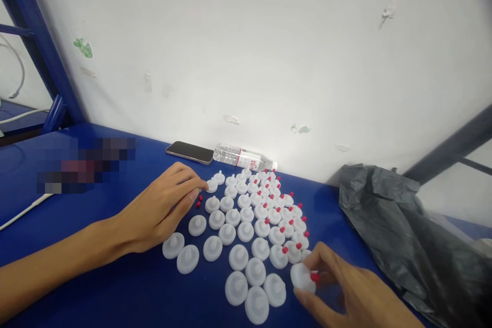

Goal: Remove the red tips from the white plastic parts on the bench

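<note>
Many round white plastic discs with a short spout on top stand in loose rows on the blue table [126, 287]. My right hand [338, 282], at the front right, grips a white disc with a red cap [303, 278] between thumb and fingers, tilted. On the far left of the group, my left hand [165, 205] has its thumb and fingertips drawn together against the edge of an uncapped white disc [211, 185]; what is between them is hidden. Loose red caps [199, 201] lie just below those fingertips. Red-capped discs [277, 236] fill the right side, uncapped discs [227, 234] the left.
Behind the discs, a phone [190, 152] and a clear water bottle [246, 158] lie along the white wall [246, 61]. A crumpled grey plastic bag [384, 215] sits at the right. At the left are a blurred-out patch [80, 166] and a white cable [26, 210].
</note>
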### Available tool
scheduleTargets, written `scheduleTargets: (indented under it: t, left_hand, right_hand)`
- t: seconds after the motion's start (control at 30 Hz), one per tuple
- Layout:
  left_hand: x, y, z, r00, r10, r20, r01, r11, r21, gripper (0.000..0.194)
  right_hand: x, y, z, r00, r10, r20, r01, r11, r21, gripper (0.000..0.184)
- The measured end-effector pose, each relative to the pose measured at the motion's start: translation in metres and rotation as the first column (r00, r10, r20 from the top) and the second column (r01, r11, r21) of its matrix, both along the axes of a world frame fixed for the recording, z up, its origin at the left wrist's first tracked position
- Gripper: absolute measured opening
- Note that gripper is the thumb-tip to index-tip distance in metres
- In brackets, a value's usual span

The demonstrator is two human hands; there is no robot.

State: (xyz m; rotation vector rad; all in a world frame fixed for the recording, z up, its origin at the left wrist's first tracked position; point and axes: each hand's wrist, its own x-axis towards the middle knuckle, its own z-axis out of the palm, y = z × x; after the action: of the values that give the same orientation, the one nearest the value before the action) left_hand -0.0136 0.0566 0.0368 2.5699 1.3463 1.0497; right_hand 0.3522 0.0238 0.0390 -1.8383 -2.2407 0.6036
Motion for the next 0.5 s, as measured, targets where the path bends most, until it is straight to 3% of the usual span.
scheduleTargets:
  t: [0.1, 0.2, 0.33, 0.43, 0.5]
  left_hand:
    - [0.002, -0.007, 0.001, 0.999, -0.053, 0.007, 0.052, 0.996, 0.075, 0.032]
    - [0.006, -0.016, -0.001, 0.995, -0.094, 0.021, 0.090, 0.987, 0.130, 0.044]
    - [0.017, -0.028, -0.005, 0.988, -0.151, -0.017, 0.152, 0.975, 0.163, 0.060]
    - [0.023, -0.032, -0.005, 0.973, -0.204, -0.107, 0.219, 0.962, 0.163, 0.061]
    - [0.024, -0.033, -0.004, 0.951, -0.252, -0.180, 0.283, 0.944, 0.170, 0.060]
  right_hand:
    - [-0.010, -0.003, 0.007, 0.981, 0.171, -0.092, -0.161, 0.981, 0.107, 0.023]
    - [-0.032, -0.004, 0.010, 0.943, 0.314, -0.106, -0.266, 0.908, 0.322, 0.034]
    - [-0.065, -0.003, 0.007, 0.904, 0.422, -0.064, -0.324, 0.777, 0.539, 0.038]
    - [-0.080, -0.005, 0.005, 0.882, 0.470, -0.034, -0.345, 0.692, 0.634, 0.035]
    - [-0.085, -0.007, 0.004, 0.877, 0.481, 0.011, -0.374, 0.666, 0.645, 0.037]
